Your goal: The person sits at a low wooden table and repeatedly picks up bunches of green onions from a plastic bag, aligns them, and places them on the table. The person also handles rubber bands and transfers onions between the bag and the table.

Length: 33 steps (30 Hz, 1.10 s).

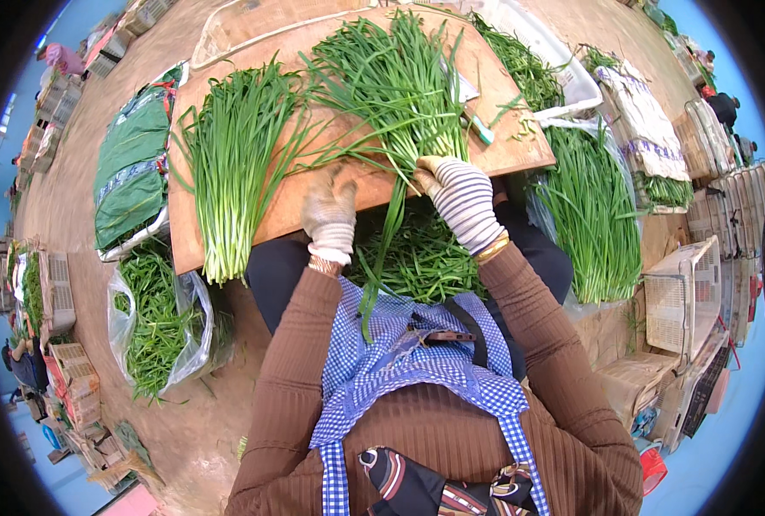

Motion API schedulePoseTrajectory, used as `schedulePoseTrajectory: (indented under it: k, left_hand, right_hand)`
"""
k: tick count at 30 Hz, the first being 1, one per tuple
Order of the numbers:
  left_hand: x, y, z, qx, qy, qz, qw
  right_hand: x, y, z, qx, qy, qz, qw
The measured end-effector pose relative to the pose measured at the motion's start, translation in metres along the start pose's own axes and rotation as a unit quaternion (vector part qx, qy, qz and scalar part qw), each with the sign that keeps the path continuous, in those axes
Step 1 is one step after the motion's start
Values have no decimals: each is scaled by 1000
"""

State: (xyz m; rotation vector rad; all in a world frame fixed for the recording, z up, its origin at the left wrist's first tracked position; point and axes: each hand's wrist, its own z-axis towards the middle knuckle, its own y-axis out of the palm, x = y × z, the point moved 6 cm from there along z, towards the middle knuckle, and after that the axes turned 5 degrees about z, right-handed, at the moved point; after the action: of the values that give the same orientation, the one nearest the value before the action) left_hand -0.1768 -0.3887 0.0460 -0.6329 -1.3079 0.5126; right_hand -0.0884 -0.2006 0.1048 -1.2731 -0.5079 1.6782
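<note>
My right hand (463,197), in a striped knit glove, grips the pale stem ends of a large pile of garlic chives (392,77) on a wooden board (318,132). A few loose blades (382,245) hang beside it over the board's front edge onto my apron. My left hand (329,209), gloved and holding nothing, hovers at that edge with its fingers apart. To its left lies a neater bunch of chives (231,180), stem ends toward me and jutting past the board. A knife with a white and green handle (482,131) rests right of the pile, its blade partly covered.
Loose leaves (421,258) fill the space between my knees. A plastic bag of greens (156,329) stands at left, below a green-covered crate (134,168). On the right are bagged chives (592,219) and a white crate (569,84). People and stacked crates line the room's sides.
</note>
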Motion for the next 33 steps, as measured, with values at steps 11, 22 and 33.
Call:
schedulePoseTrajectory:
  k: [11, 22, 33]
  left_hand:
    - [10, 46, 86, -82, 213, 329, 916]
    - [54, 2, 52, 51, 205, 224, 951]
    - [54, 85, 26, -255, 22, 200, 946]
  right_hand:
    - [33, 22, 9, -160, 27, -115, 980]
    - [83, 21, 100, -154, -18, -278, 948]
    - [82, 40, 144, -234, -19, -284, 930]
